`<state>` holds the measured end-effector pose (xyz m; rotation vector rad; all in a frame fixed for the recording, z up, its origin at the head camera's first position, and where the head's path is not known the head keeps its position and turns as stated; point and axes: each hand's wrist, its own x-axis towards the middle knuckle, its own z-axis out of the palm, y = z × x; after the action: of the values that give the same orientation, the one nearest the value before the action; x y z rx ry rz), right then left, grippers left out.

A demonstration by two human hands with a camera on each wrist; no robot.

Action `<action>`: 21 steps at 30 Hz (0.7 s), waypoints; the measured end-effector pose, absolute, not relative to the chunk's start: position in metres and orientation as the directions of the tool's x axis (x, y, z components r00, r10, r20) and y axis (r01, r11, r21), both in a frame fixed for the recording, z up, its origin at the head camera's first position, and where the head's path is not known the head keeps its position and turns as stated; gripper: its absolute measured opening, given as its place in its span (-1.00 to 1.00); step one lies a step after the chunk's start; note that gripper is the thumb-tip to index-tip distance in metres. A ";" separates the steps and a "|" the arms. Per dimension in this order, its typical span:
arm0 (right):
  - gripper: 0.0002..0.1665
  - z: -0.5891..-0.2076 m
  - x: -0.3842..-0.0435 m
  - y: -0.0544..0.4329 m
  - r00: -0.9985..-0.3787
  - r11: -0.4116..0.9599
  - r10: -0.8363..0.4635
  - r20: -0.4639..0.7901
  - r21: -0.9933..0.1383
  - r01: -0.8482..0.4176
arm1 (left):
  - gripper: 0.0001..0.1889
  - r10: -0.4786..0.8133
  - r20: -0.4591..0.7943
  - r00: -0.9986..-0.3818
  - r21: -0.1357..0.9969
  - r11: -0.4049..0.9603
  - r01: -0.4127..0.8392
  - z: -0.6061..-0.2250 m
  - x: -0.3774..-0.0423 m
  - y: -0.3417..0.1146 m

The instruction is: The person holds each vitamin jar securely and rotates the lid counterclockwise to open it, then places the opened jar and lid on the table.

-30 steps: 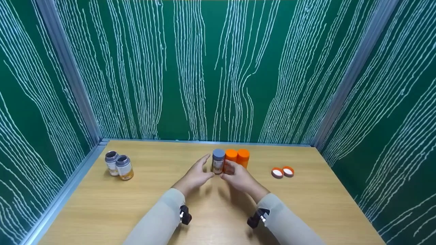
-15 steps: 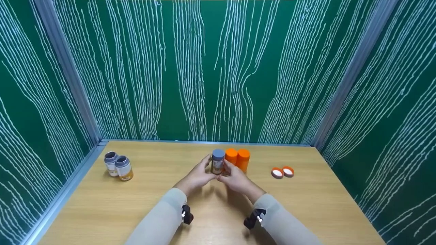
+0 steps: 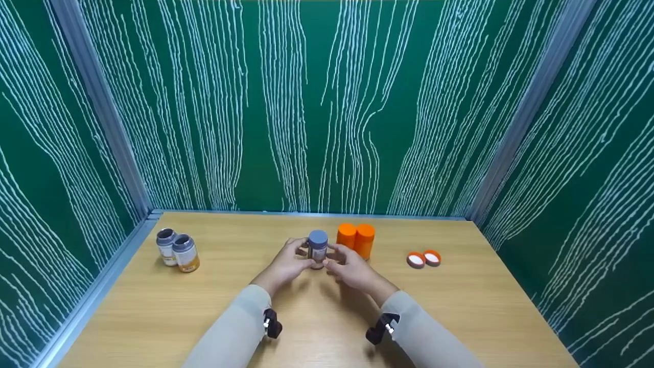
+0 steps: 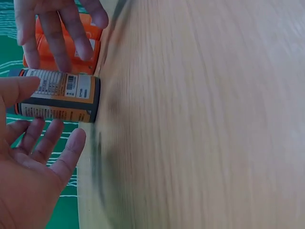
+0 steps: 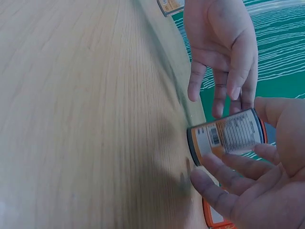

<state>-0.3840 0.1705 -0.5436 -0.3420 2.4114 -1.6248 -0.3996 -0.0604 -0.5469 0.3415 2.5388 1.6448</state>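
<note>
A small bottle with a blue-grey lid and a white, orange and dark label stands between my two hands, near the middle of the table. In the right wrist view, my right hand pinches that bottle, thumb near the lid end and fingers along the label. My left hand lies close around its other side, fingers relaxed. The left wrist view has my left hand's thumb across the front of the bottle. Whether the left fingertips touch it is hard to tell.
Two orange bottles stand side by side just right of my right hand. At the far left are two lidless bottles with dark mouths. Two orange-rimmed lids lie white side up at the right. Green walls enclose the table.
Both hands closed in on the bottle, then it came left and towards me, away from the orange bottles. The left hand now stands slightly looser around it.
</note>
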 end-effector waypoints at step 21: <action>-0.30 -0.545 -0.380 0.160 -0.942 0.291 -0.331 -0.056 -0.956 -0.045 | -0.29 0.160 0.068 -0.985 0.899 0.418 0.130 -0.557 -0.399 -0.059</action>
<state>-0.3804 0.1600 -0.5446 -0.3457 2.3164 -1.7028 -0.3994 -0.0589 -0.5573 0.2690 2.6216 1.6579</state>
